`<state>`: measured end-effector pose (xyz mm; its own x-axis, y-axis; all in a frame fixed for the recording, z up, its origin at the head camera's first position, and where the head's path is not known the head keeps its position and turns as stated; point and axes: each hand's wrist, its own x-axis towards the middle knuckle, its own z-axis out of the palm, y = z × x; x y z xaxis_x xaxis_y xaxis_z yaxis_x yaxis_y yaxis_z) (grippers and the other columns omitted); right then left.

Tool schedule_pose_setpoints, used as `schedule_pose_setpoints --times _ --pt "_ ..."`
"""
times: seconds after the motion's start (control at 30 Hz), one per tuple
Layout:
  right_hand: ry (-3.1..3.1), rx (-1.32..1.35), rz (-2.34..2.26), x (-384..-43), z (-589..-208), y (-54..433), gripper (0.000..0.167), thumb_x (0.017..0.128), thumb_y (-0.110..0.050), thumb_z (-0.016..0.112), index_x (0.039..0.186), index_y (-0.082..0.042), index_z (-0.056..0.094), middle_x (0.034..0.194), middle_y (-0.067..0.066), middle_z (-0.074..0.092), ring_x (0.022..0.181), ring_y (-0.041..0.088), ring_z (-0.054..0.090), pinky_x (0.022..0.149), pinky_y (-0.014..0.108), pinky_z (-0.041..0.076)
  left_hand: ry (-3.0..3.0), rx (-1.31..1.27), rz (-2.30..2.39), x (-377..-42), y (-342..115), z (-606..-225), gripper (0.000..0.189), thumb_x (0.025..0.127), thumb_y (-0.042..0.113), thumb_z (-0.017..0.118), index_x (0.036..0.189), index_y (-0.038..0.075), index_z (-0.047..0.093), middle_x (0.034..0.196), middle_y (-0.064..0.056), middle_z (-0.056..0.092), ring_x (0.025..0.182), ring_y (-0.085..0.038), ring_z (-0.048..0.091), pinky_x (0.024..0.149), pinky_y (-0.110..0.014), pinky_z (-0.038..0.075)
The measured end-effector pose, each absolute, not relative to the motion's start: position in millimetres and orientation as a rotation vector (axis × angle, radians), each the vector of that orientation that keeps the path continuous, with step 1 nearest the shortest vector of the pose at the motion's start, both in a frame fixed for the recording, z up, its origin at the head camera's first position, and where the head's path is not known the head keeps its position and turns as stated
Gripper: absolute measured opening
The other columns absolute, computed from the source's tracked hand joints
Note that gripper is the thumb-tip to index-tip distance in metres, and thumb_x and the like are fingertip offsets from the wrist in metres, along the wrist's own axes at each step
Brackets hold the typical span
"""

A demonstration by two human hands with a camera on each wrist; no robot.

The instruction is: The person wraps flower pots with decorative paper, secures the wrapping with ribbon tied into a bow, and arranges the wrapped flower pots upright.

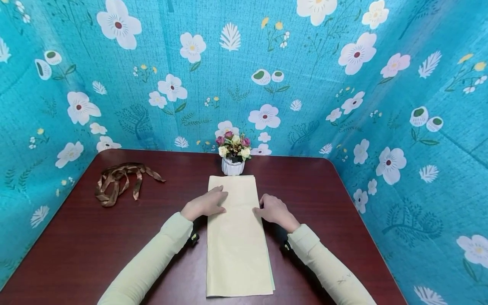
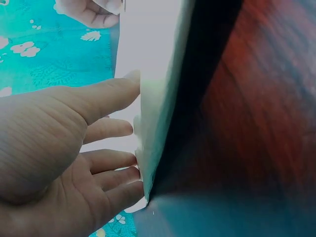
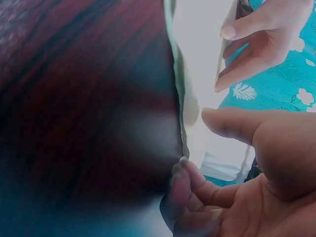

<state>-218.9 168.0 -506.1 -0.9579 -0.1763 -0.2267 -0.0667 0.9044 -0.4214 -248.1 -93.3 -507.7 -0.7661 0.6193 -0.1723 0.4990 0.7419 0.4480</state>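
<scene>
A long folded sheet (image 1: 236,245), pale yellow with a light green layer along its right edge, lies lengthwise on the table. Over its left edge my left hand (image 1: 207,203) rests with the thumb and fingers spread on the top. Those fingertips touch the sheet in the left wrist view. At the right edge, my right hand (image 1: 272,209) pinches the sheet, its thumb laid over the top. In the right wrist view the fingers (image 3: 190,180) are curled, with a fingertip right at the layered edge (image 3: 180,98).
A white pot (image 1: 232,166) of artificial flowers (image 1: 233,146) stands just beyond the sheet's far end. A brown ribbon (image 1: 118,180) lies in loose loops at the back left of the dark red table (image 1: 305,182). Blue floral cloth (image 1: 213,84) hangs around the table.
</scene>
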Motion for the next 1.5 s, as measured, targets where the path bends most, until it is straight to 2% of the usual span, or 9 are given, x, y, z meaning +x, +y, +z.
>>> schedule_pose_setpoints --times 0.17,0.57,0.8,1.0,1.07,1.13,1.23,1.37,1.5 --pt "2.803 -0.214 -0.648 -220 -511 171 0.024 0.093 -0.032 0.073 0.089 -0.011 0.062 0.074 0.002 0.057 0.061 0.017 0.053 0.057 0.031 0.042 2.622 0.863 0.560 -246 -92 -507 0.056 0.097 0.018 0.071 0.142 -0.007 0.051 0.154 -0.034 0.038 0.150 -0.045 0.026 0.121 -0.050 0.027" --pt "2.772 -0.290 -0.924 -220 -506 177 0.021 0.095 -0.027 0.071 0.083 -0.012 0.062 0.067 0.001 0.056 0.055 0.015 0.049 0.055 0.029 0.043 2.640 0.899 0.567 -245 -92 -505 0.041 0.096 0.018 0.071 0.130 -0.003 0.058 0.150 -0.032 0.044 0.149 -0.045 0.029 0.120 -0.052 0.030" --pt "2.719 -0.414 -1.180 -218 -512 181 0.013 0.094 -0.016 0.071 0.091 -0.008 0.062 0.080 0.000 0.060 0.068 0.011 0.053 0.064 0.025 0.045 2.670 0.941 0.558 -243 -91 -508 0.018 0.096 0.016 0.071 0.098 0.006 0.057 0.132 -0.028 0.059 0.146 -0.046 0.033 0.116 -0.052 0.035" --pt "2.639 -0.526 -1.295 -216 -504 178 0.013 0.094 -0.011 0.071 0.086 -0.006 0.062 0.068 0.000 0.062 0.055 0.009 0.055 0.052 0.023 0.045 2.651 0.945 0.548 -242 -90 -504 0.018 0.096 0.017 0.071 0.095 0.005 0.057 0.101 -0.017 0.065 0.147 -0.045 0.033 0.116 -0.052 0.035" --pt "2.650 -0.561 -1.321 -216 -499 175 0.013 0.094 -0.011 0.071 0.086 -0.006 0.062 0.068 0.000 0.061 0.056 0.008 0.055 0.052 0.023 0.044 2.646 0.945 0.558 -242 -90 -503 0.019 0.097 0.017 0.069 0.104 0.001 0.061 0.105 -0.017 0.066 0.147 -0.044 0.034 0.116 -0.052 0.035" --pt "2.683 -0.595 -1.348 -216 -493 171 0.012 0.093 -0.011 0.072 0.086 -0.007 0.064 0.069 -0.001 0.060 0.058 0.008 0.054 0.054 0.022 0.044 2.652 0.955 0.599 -242 -90 -502 0.025 0.098 0.016 0.067 0.115 -0.002 0.063 0.116 -0.020 0.067 0.141 -0.042 0.043 0.113 -0.051 0.039" --pt "2.757 -0.649 -1.365 -216 -486 165 0.010 0.092 -0.009 0.073 0.086 -0.008 0.065 0.070 -0.002 0.059 0.060 0.009 0.051 0.057 0.022 0.044 2.685 0.989 0.730 -241 -87 -499 0.022 0.103 0.016 0.059 0.115 -0.001 0.066 0.114 -0.016 0.067 0.111 -0.031 0.063 0.098 -0.045 0.049" --pt "2.797 -0.714 -1.388 -213 -474 154 0.008 0.093 -0.008 0.071 0.088 -0.008 0.065 0.071 -0.002 0.061 0.063 0.008 0.054 0.061 0.024 0.048 2.734 0.979 1.033 -236 -78 -490 0.030 0.108 0.022 0.049 0.086 0.008 0.064 0.076 -0.002 0.056 0.068 -0.016 0.052 0.072 -0.033 0.047" --pt "2.730 -0.799 -1.448 -206 -460 143 0.012 0.100 -0.017 0.065 0.105 -0.009 0.071 0.089 0.000 0.072 0.078 0.009 0.065 0.070 0.033 0.057 2.739 0.834 1.325 -224 -70 -474 0.042 0.110 0.036 0.043 0.091 0.011 0.072 0.077 0.001 0.063 0.072 -0.011 0.056 0.072 -0.031 0.048"
